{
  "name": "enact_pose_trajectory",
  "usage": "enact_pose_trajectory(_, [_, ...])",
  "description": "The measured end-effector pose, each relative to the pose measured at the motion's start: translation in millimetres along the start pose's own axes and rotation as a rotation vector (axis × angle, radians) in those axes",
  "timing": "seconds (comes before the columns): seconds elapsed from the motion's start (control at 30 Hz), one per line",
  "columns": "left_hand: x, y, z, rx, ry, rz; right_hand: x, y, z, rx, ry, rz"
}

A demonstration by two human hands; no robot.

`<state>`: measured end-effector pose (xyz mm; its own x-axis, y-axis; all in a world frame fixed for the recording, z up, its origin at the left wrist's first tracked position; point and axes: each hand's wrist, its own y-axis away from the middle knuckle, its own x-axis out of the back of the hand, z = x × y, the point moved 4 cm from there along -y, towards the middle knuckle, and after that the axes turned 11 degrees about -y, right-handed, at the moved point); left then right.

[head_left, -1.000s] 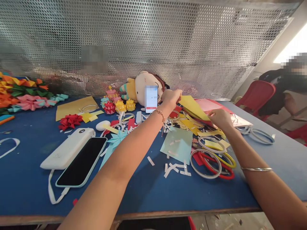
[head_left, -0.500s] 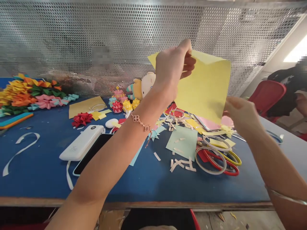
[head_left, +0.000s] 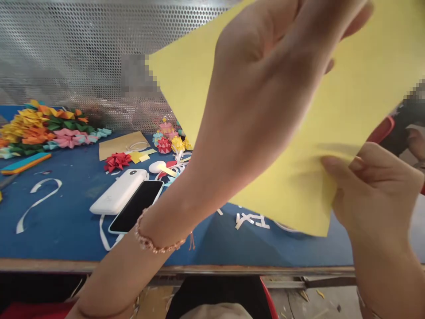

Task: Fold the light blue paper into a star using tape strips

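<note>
A large sheet of yellow paper (head_left: pixel 372 84) is raised close before me, standing up above the tabletop. My left hand (head_left: pixel 268 79) grips it near the top, its fingers curled mostly out of sight. At the lower right edge, my right hand (head_left: pixel 378 195) pinches the sheet between thumb and fingers. Below the paper, several short white paper strips (head_left: pixel 252 220) lie on the blue table. Beside my left forearm are a black-screened phone (head_left: pixel 137 207) and a white power bank (head_left: pixel 119 192). The sheet hides most of the table's right side.
Colourful folded-paper flowers (head_left: pixel 43 128) fill the back left. Nearer are a red paper bow (head_left: pixel 117 162), brown paper (head_left: pixel 121 146), small paper ornaments (head_left: pixel 165 144) and a curled white strip (head_left: pixel 40 201). A perforated metal screen (head_left: pixel 83 53) stands behind; a person (head_left: pixel 415 133) is at far right.
The yellow sheet and both hands have come closer to me, and the paper is tilted differently. My right hand now shows its thumb on the sheet's near face. The rings are mostly covered.
</note>
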<state>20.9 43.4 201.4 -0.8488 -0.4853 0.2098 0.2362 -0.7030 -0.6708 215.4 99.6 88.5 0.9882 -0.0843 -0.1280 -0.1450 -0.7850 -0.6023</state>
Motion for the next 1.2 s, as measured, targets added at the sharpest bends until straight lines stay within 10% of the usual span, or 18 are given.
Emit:
enact_pose_trajectory(0.13, [19.1,26.4,-11.8,-0.283,-0.203,-0.077,-1.3,6.6,11.6,-0.25,-0.171,0.009])
enact_pose_trajectory(0.37, [41.9,70.9,-88.2,-0.048,-0.51,-0.288,-3.0,49.1,58.8,-0.737,-0.278,-0.086])
enact_pose_trajectory(0.6, [41.8,115.1,-152.1,0.103,-0.707,-0.562,12.9,77.4,70.4,-0.838,-0.297,-0.003])
enact_pose_trajectory(0.93, [-13.7,63.7,-182.7,0.098,-1.145,-0.839,62.5,74.2,50.6,-0.812,-0.143,0.4])
enact_pose_trajectory(1.2, [-47.8,44.3,-215.9,-0.02,-1.211,-0.907,67.1,69.3,64.0,-0.824,-0.166,0.381])
